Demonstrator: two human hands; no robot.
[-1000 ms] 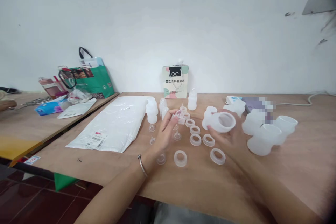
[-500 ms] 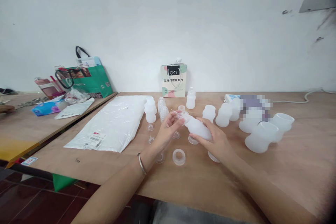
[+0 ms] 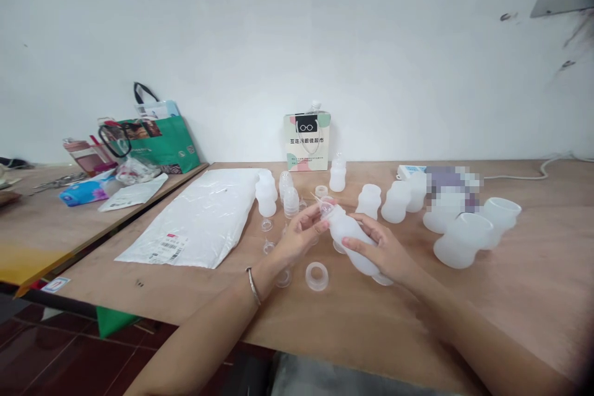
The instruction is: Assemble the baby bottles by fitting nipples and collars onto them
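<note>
1. Right hand [image 3: 385, 252]: wrapped round white bottle [image 3: 349, 232], gripping its body; bottle tilted, neck to upper left, held above table [image 3: 334, 328].
2. Left hand [image 3: 299, 232]: fingers closed on clear cap piece [image 3: 327, 203] at bottle's neck; exact seating can't tell.
3. Loose ring [image 3: 317, 276] flat on table, below hands.
4. More white bottles [image 3: 463, 244] right; white mailer bag [image 3: 195, 216] left.

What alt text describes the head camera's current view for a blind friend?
The right hand holds a tilted, curvy, frosted white bottle while the left hand pinches a clear plastic piece at its upper end. On the brown wooden table are more frosted bottles, translucent plastic rings and a white plastic mailer.
</note>
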